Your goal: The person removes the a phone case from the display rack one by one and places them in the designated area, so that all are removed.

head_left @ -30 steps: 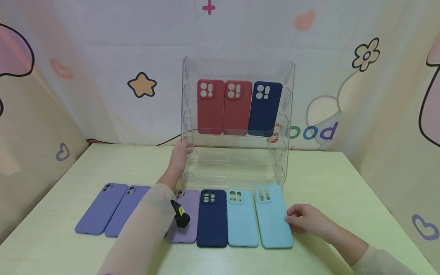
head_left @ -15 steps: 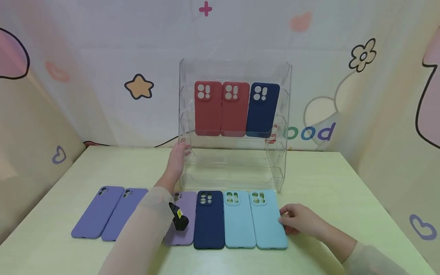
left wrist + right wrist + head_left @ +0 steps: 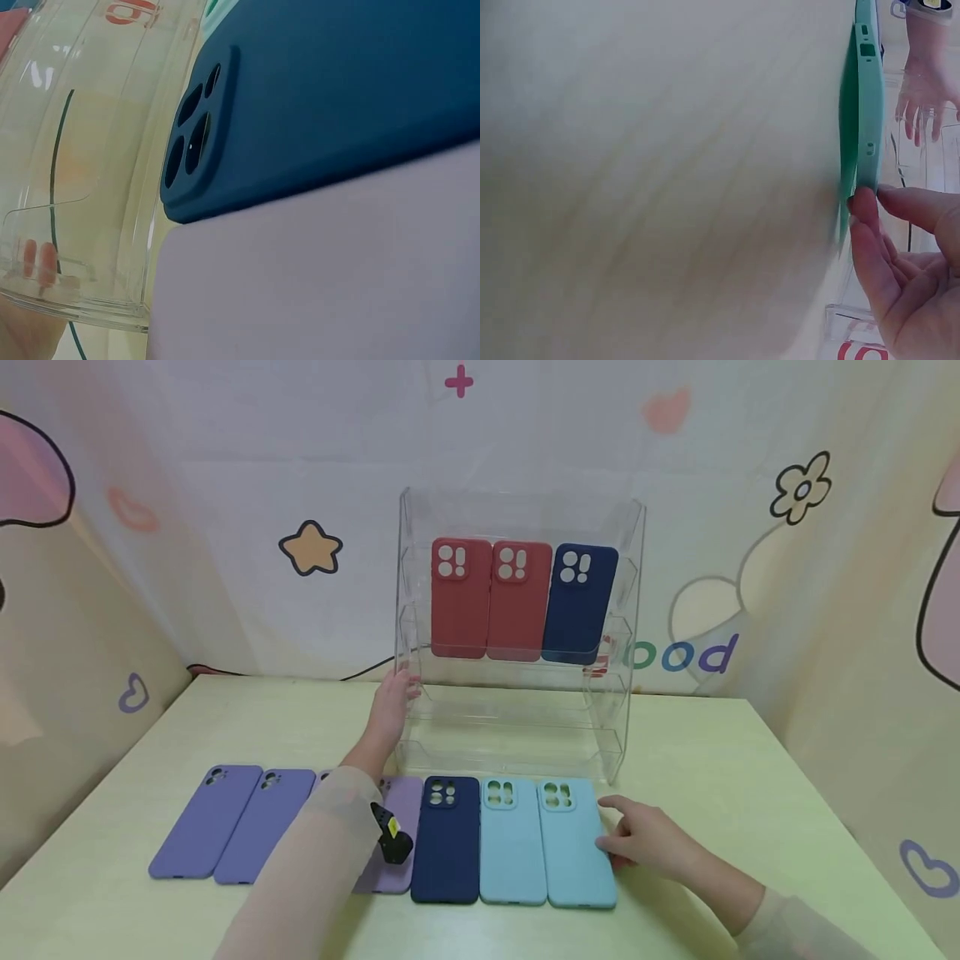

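Observation:
A clear tiered display rack (image 3: 517, 760) stands at the back of the table. My left hand (image 3: 390, 697) rests against its left side panel, and its fingers show through the plastic in the left wrist view. In front of the rack, phone cases lie side by side in a row. At the row's right end is a light blue phone case (image 3: 579, 852). My right hand (image 3: 648, 835) touches that case's right edge with thumb and fingertips, index finger extended. Left of it come another light blue case (image 3: 513, 852) and a navy case (image 3: 446, 852).
Two red cases (image 3: 460, 610) and a navy case (image 3: 581, 610) stand upright on an upper tier of the rack. Purple cases (image 3: 206, 827) continue the row leftward, partly hidden under my left sleeve (image 3: 307, 860). A printed cloth (image 3: 225, 568) hangs behind the table.
The right-end light blue case has straightened and closed up against its neighbour. Then the whole row has slid left, with my right hand following at its edge. My left hand stays at the rack.

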Action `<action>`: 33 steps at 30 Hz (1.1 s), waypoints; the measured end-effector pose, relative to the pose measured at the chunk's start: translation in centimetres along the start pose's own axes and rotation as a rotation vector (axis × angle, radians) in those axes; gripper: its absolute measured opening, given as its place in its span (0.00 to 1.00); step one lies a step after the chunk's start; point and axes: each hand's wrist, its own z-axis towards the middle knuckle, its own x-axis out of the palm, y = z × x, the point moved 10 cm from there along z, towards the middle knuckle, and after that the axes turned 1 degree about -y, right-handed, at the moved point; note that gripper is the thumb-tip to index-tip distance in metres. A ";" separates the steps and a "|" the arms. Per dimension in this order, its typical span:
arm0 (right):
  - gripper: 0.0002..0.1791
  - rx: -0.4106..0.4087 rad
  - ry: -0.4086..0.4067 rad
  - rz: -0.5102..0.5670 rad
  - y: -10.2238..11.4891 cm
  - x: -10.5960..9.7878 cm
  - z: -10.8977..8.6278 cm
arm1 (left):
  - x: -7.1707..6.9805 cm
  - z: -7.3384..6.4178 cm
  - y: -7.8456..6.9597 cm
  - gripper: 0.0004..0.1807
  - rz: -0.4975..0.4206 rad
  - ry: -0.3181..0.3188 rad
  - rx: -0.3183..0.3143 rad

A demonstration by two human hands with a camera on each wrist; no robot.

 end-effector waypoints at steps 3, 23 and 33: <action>0.28 -0.035 0.019 0.006 -0.1 0.4 0.0 | 0.0 -0.2 0.3 0.30 0.017 0.000 0.006; 0.23 -0.152 -0.338 0.117 6.9 -13.1 4.5 | 0.1 -0.1 0.3 0.30 0.088 0.007 -0.002; 0.25 -0.141 -0.569 0.207 8.4 -18.7 7.0 | 0.0 0.1 0.2 0.29 0.026 -0.003 0.017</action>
